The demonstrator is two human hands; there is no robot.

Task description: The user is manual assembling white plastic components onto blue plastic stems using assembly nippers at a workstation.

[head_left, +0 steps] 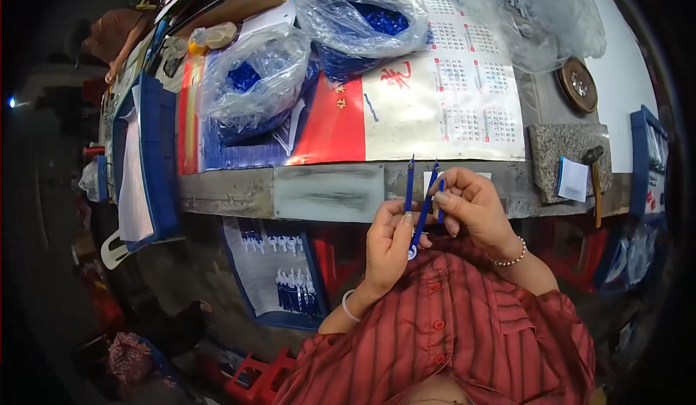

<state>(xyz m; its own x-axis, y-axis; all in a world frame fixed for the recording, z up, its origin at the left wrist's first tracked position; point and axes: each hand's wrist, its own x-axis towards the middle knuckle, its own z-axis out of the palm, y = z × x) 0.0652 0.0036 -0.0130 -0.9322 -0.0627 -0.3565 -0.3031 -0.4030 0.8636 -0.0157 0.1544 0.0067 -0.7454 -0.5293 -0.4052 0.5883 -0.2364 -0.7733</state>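
Observation:
My left hand pinches a blue drawing compass with its two pointed legs up and apart and its white round head at the bottom. Close beside it, my right hand has thumb and forefinger closed on a short blue stick-like piece, right by the compass's right leg. Whether the piece touches that leg is unclear. Both hands are over the front edge of the worktable. Fingers hide part of the compass's middle.
Plastic bags with small blue parts lie on a calendar sheet. A stone block bears a hammer; a brown bowl sits behind. Below the table edge, a blue tray holds several blue-and-white pieces. Another person is far left.

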